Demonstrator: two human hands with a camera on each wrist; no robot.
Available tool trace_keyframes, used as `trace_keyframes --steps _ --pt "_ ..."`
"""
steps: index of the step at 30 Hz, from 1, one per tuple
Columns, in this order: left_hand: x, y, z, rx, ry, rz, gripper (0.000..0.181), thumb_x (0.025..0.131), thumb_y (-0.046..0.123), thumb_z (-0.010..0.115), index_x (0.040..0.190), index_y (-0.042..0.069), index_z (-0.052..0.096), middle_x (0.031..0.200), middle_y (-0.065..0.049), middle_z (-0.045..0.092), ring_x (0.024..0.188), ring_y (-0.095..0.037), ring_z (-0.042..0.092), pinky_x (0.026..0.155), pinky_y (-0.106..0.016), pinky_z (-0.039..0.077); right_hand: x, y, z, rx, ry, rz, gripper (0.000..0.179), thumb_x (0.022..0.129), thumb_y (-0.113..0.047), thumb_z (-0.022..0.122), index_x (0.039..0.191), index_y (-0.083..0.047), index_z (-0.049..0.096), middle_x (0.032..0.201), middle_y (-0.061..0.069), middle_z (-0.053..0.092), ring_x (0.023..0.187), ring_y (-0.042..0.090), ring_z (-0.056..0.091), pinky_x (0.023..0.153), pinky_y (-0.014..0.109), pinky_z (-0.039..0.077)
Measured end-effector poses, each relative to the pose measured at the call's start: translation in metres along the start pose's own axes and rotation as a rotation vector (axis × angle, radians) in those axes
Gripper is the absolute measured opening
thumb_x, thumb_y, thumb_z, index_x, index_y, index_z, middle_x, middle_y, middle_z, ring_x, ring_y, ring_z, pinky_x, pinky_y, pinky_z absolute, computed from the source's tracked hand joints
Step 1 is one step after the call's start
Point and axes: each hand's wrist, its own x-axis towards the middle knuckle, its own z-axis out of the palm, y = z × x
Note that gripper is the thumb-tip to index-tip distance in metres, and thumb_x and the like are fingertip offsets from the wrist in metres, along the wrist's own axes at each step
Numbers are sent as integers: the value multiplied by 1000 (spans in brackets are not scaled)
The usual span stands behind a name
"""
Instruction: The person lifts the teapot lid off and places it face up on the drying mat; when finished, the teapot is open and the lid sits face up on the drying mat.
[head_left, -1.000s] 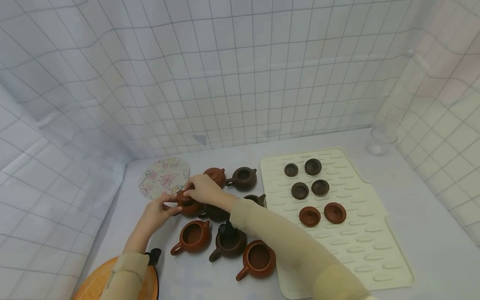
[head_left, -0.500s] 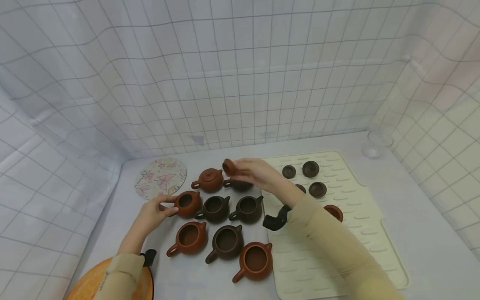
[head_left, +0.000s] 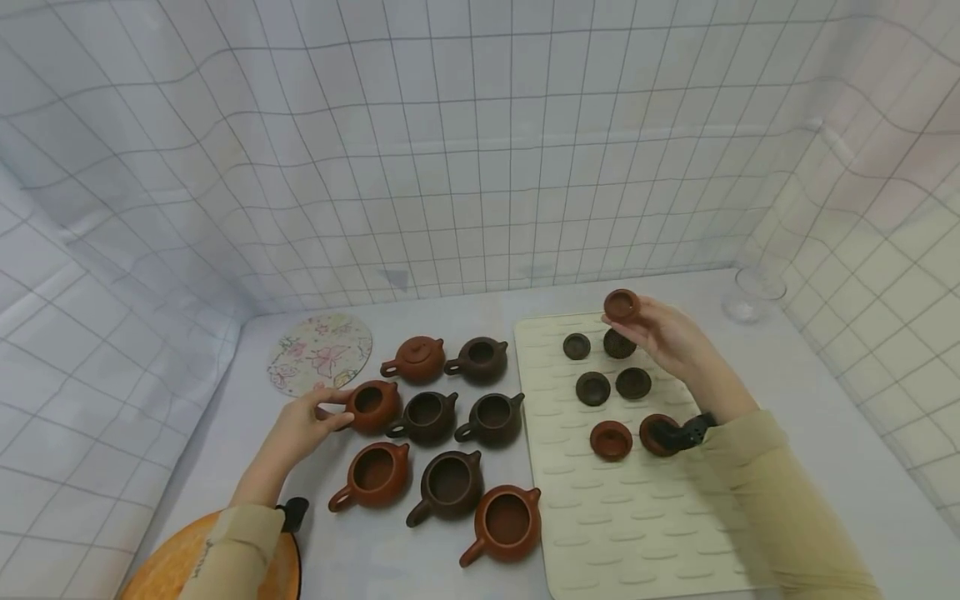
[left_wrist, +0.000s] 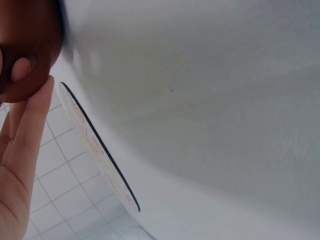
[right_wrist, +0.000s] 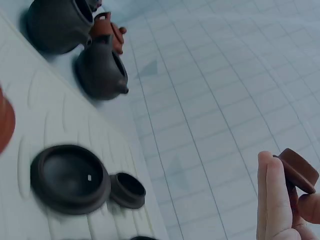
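My left hand grips the small handle of a lidless red-brown teapot standing on the table. In the left wrist view, the fingers lie against that handle and a fingertip shows through its loop. My right hand pinches a red-brown teapot lid by thumb and fingers, raised over the far edge of the cream mat, its hollow underside toward the head camera. In the right wrist view the lid is tilted between fingers and thumb. Below are dark lids and red-brown lids.
Several lidless teapots, dark and red-brown, stand in rows left of the mat. One red-brown teapot at the back has its lid on. A floral round mat, a clear glass bowl and an orange round item lie around.
My right hand has lifted the lid off the teapot at my left hand and carried it rightward to above the cream mat. The left hand has stayed at the teapot handle.
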Motion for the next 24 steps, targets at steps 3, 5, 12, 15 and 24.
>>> trace_keyframes --steps 3,5,12,15,24 --pt "1 -1 1 -7 6 15 43 89 21 73 124 -2 63 139 -36 47 87 -28 68 63 -31 50 -10 -12 -20 86 30 7 28 105 -16 45 131 -7 43 107 14 66 100 25 71 92 26 55" --pt "0 -2 2 -17 7 21 41 89 20 73 123 -1 64 144 -38 39 89 -30 69 64 -30 50 -14 -17 -32 98 42 22 48 105 -19 45 148 -10 26 106 14 66 99 25 71 93 28 55" --pt "-2 -2 1 -35 0 15 43 89 20 74 125 0 64 148 -42 26 93 -33 69 64 -30 50 -15 -17 -64 -20 151 94 81 105 -16 42 154 -14 -23 127 9 44 92 17 71 102 26 49" --pt "-5 -4 1 -30 2 10 44 89 22 74 126 1 64 148 -42 26 97 -36 68 65 -30 50 -11 -14 -77 -60 203 123 80 104 -16 44 156 -11 -16 131 11 35 90 14 70 104 26 47" --pt "-2 -4 3 -35 19 38 41 88 18 74 124 0 65 145 -41 33 91 -31 69 64 -30 50 2 -11 -98 -503 346 133 9 101 -20 54 105 -12 56 88 -7 62 80 2 65 79 19 56"
